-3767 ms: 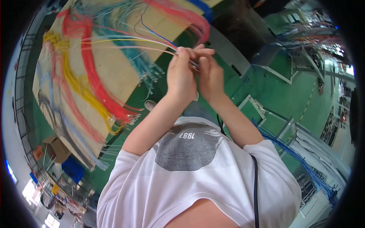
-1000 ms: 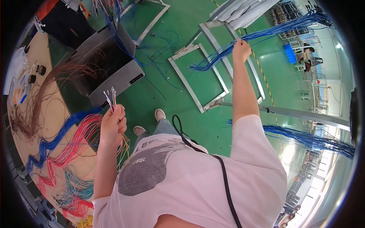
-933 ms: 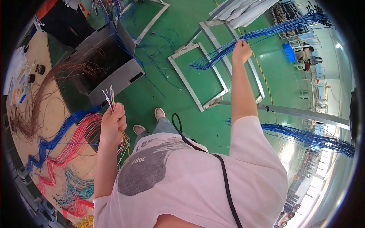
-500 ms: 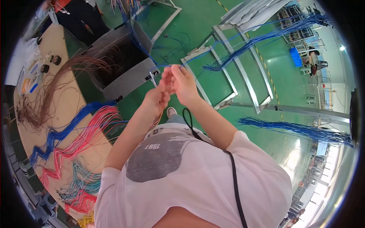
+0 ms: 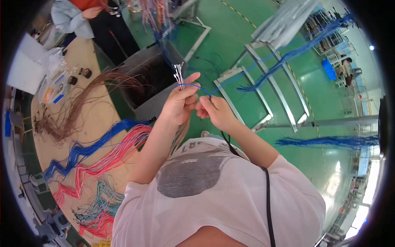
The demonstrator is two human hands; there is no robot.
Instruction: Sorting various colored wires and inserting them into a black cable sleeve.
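My left hand (image 5: 180, 102) is closed round a bundle of thin wires (image 5: 178, 78), whose white-tipped ends stick up above the fingers. The index finger of that hand points up and to the right. A thin blue wire (image 5: 196, 85) arches from the bundle across to my right hand (image 5: 220, 113). There the thumb and fingers pinch it; the exact grip point is partly hidden. The two hands are close together in front of my shirt, slightly apart. Below my left hand, the lower part of the bundle hangs beside the forearm.
On the left, a wooden table (image 5: 103, 90) carries brown wires (image 5: 76, 105), blue wires (image 5: 88, 142) and pink wires (image 5: 109, 150). A grey bin (image 5: 158, 99) stands beyond my left hand. Metal frames (image 5: 269, 76) and hanging blue wire bundles (image 5: 325, 141) are on the right. Another person (image 5: 113, 31) stands far left.
My hands have drawn apart, and the blue wire now arches between them. The bundle's white tips show more clearly above my left hand. The whole view has shifted, bringing the other person further in.
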